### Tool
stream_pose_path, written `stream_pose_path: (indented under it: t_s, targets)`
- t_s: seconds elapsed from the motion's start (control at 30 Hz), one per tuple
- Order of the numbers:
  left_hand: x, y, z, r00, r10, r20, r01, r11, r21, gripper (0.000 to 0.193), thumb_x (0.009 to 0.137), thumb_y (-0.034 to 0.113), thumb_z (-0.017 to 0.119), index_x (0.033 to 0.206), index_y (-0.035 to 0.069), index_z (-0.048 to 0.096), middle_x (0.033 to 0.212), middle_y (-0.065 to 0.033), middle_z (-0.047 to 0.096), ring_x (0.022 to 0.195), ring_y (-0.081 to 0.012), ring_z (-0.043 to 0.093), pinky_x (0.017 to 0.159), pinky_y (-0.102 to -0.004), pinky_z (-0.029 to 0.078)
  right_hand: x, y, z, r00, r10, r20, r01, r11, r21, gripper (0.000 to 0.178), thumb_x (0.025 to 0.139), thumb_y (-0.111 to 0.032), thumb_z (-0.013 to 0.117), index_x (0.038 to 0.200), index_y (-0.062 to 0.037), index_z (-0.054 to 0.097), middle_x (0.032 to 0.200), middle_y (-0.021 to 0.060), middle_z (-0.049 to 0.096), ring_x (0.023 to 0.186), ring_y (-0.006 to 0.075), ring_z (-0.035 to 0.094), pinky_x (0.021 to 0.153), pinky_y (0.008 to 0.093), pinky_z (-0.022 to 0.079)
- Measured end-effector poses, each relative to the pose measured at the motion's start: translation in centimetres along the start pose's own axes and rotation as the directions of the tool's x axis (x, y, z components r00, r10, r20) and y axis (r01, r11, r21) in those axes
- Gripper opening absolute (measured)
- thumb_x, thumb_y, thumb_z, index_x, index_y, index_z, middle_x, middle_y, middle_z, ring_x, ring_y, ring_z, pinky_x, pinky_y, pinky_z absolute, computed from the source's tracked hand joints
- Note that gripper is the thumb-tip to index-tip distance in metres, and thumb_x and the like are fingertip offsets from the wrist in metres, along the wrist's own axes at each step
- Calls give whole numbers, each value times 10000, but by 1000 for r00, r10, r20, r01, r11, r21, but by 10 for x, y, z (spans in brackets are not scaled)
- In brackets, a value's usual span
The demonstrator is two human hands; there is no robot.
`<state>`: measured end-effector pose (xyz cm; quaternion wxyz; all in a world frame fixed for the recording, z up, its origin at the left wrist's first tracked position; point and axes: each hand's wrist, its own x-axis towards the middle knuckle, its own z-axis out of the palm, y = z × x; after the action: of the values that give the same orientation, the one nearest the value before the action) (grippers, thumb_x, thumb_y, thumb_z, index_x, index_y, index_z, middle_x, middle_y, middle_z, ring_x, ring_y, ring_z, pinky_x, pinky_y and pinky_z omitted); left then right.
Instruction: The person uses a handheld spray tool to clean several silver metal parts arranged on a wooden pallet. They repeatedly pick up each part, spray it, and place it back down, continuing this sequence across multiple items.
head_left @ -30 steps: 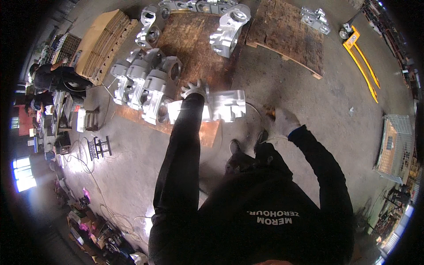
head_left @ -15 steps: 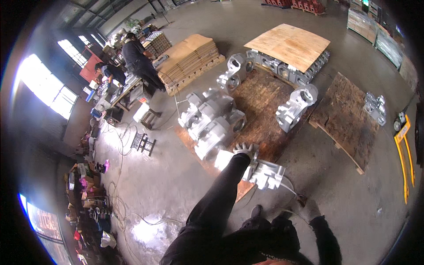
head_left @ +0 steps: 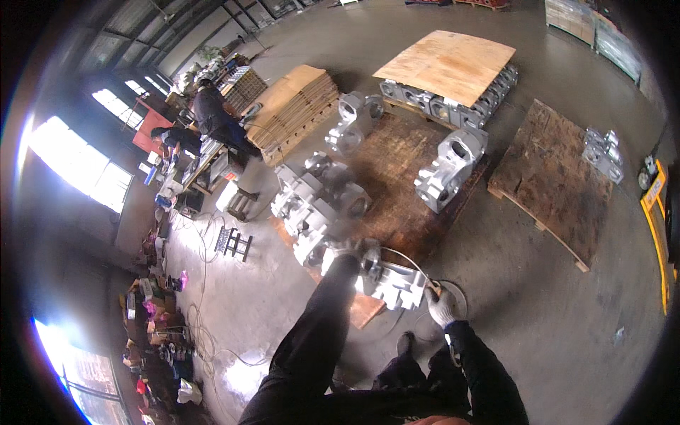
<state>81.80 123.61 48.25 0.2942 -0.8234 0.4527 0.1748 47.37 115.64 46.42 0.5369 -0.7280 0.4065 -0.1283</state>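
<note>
Several silver cast-metal housings [head_left: 306,205] crowd the left side of a brown wooden board [head_left: 397,177]. My left hand [head_left: 345,248], in a pale glove, is at the near end of this group, over a casting; its fingers are smeared by motion. Just right of it, a bright blocky casting [head_left: 398,286] lies at the board's near corner. My right hand [head_left: 440,307], gloved too, is closed around a thin hose [head_left: 464,297] beside that casting. One part of the hose arcs over the casting toward my left hand, and another loops to the right.
Single castings stand at the board's far left [head_left: 352,120] and right [head_left: 452,168]. Beyond is a plywood-topped stack [head_left: 446,67]. To the right lie another wooden board [head_left: 552,184] and a yellow pallet-jack handle [head_left: 655,205]. Two people work at a bench [head_left: 205,163]; cables [head_left: 202,333] cross the floor.
My left hand has moved left along the castings. My right hand has come up and left, nearer the bright casting, with the hose. The view has shifted slightly.
</note>
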Motion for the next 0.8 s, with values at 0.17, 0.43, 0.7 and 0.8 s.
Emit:
stream_pose_path:
  t_s: [0.17,0.43,0.7,0.8]
  targets:
    - [-6,39,-48,998,-45,45,47,998,-45,1017,726,664,657,1540,291,173,1597,-121,166,1461,-427,145,1110,-633,251,-9,73,-9,985,-175,-1,174,977,125,285,954,-307,591,1039,-43,658,978,182,694,899,329,681,717,389,512]
    - [49,4,46,993,-116,-1,115,984,139,1113,745,758,565,1568,229,34,1589,-237,136,1417,-451,273,1108,-566,309,-89,105,-99,972,233,-13,-226,955,195,368,958,-377,583,1125,-53,638,822,99,684,750,221,662,710,372,524]
    - [23,26,-3,991,-74,108,85,992,-97,1149,746,576,713,1566,204,-1,1618,-181,61,1478,-400,122,1171,-496,255,-146,107,-139,855,517,50,-500,794,346,382,969,-380,565,1132,-42,637,815,76,683,483,182,597,390,326,472]
    - [36,-10,21,985,-169,42,172,978,-114,1158,746,585,712,1565,194,-7,1611,-213,52,1452,-413,222,1145,-499,310,-137,116,-128,798,598,70,-558,690,462,388,967,-388,569,1056,-15,629,838,74,685,482,200,598,400,336,476]
